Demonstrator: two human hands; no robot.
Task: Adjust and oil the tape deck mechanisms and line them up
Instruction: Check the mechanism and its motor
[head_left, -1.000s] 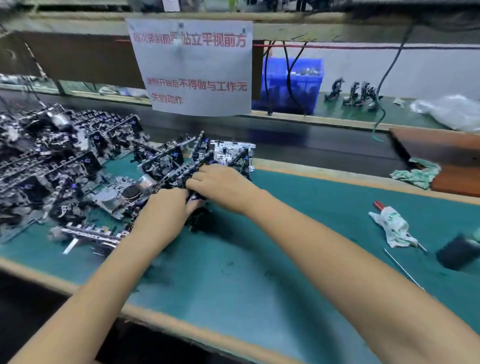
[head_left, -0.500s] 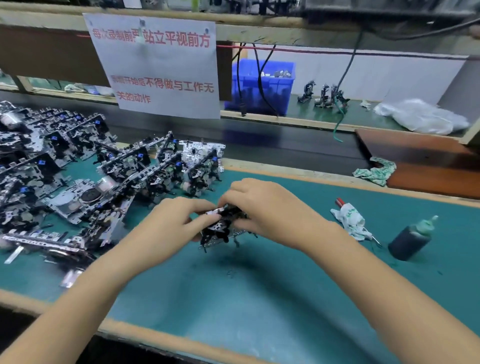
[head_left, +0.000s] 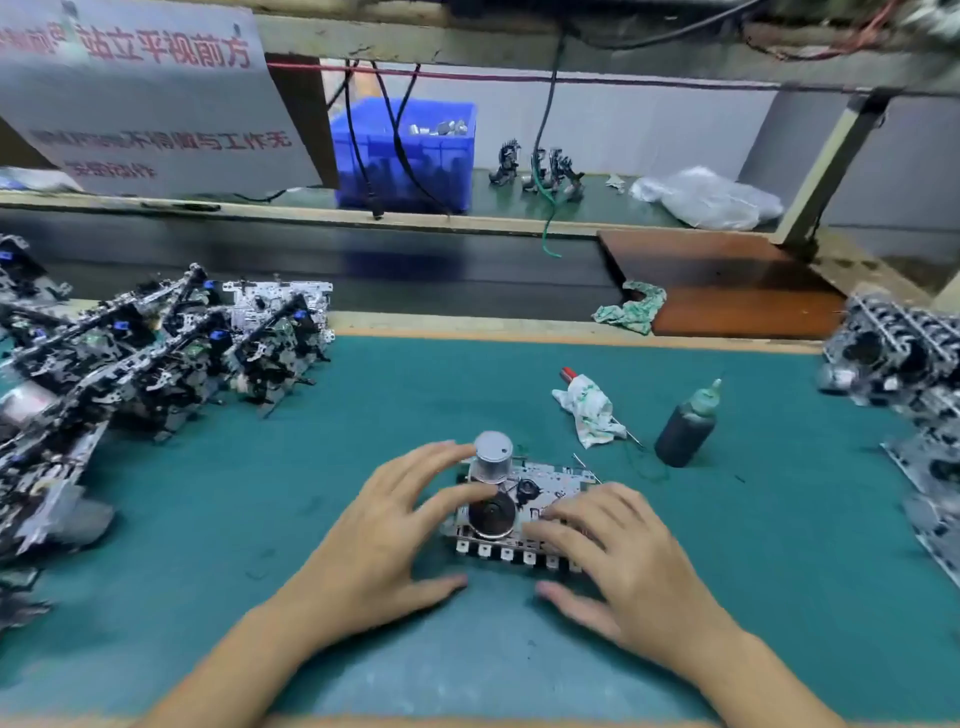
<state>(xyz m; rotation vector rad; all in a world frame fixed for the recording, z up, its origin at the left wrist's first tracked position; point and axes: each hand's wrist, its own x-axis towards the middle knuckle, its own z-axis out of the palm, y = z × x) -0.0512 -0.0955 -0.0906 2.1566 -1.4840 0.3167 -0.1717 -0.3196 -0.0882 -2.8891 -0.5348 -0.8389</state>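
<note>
Two spread hands flank your deck (head_left: 519, 512), flat on the mat (head_left: 363, 395) with its long axis left-right: left hand (head_left: 387, 540) fingertips touching it, right hand (head_left: 618, 561) fingers resting on it. Farther right, the oil bottle (head_left: 685, 426) sits nearer your right hand

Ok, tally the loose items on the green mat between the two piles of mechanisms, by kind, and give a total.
Tape deck mechanism, lying flat under both hands: 1
Dark oil bottle with green nozzle, upright: 1
Rag-wrapped tool with red handle end: 1
Total: 3
The piles left and right are too tangled to count.
</note>
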